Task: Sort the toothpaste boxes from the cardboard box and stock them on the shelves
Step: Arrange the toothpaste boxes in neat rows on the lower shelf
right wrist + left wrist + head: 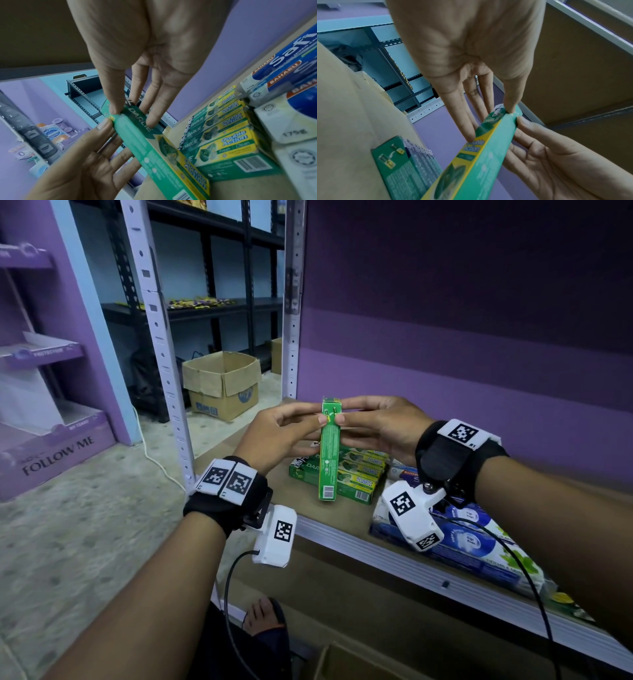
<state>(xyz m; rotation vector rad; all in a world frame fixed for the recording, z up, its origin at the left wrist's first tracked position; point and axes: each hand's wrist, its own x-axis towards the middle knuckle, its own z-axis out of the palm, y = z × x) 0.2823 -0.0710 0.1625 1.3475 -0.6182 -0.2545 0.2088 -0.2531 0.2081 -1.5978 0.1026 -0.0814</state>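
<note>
Both forearms reach forward over the shelf edge (pixel 342 534), wrists level, palms turned toward each other. The left hand (pixel 274 436) pinches the upper end of a green Darlie toothpaste box (pixel 330 453), thumb tip on the near edge and fingers stretched along the far face. The box stands upright between the two hands, its lower end hanging below the grip, just above or on the brown shelf board; I cannot tell which. The right hand (pixel 383 428) mirrors the left, thumb pressed against the same top end from the other side, its fingers laid along the printed face, so both hands are closed on the box. Directly behind and below the grip lies a stack of Darlie Double Action boxes (pixel 356 474), flat on the shelf. To the right of the grip, under the right wrist, sit blue-and-white Safi toothpaste boxes (pixel 479 542). Far off to the left beyond the grip, an open cardboard box (pixel 222 385) rests on the floor.
</note>
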